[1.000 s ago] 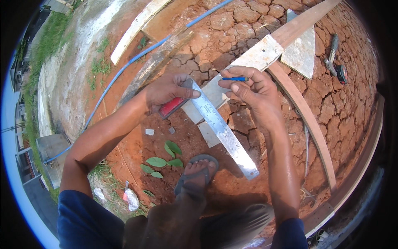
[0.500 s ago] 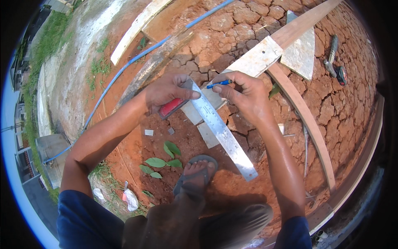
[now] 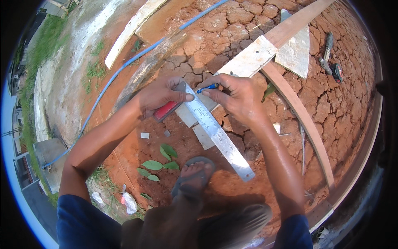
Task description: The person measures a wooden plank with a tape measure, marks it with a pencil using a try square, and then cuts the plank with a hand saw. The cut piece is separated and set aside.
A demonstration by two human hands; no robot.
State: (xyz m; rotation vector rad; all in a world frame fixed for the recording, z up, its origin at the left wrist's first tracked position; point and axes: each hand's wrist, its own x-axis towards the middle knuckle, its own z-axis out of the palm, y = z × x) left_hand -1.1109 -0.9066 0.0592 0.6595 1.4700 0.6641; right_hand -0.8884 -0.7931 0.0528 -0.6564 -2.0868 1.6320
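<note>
My left hand (image 3: pixel 169 93) grips a try square, its thumb pressing on the top of the metal blade (image 3: pixel 219 134). The square's red handle (image 3: pixel 166 109) shows below that hand, and the blade slants down to the right over the soil. Pinched in the fingers of my right hand (image 3: pixel 236 96) is a blue pencil or pen (image 3: pixel 207 88), its tip close beside the blade's upper edge; whether it touches, I cannot tell. A pale board (image 3: pixel 248 57) runs under both hands, partly hidden by them.
A reddish timber (image 3: pixel 298 23) and a curved strip of wood (image 3: pixel 304 114) meet the pale board. On the cracked red soil at right lies a hammer (image 3: pixel 327 56), beside a black-and-red tool (image 3: pixel 337 72). A blue hose (image 3: pixel 108 85) crosses at left. My sandalled foot (image 3: pixel 194 173) stands near green leaves (image 3: pixel 153 164).
My right hand has brought the pencil or pen left and slightly down, closer to the square's blade. The whole view has shifted slightly; my left hand keeps its grip.
</note>
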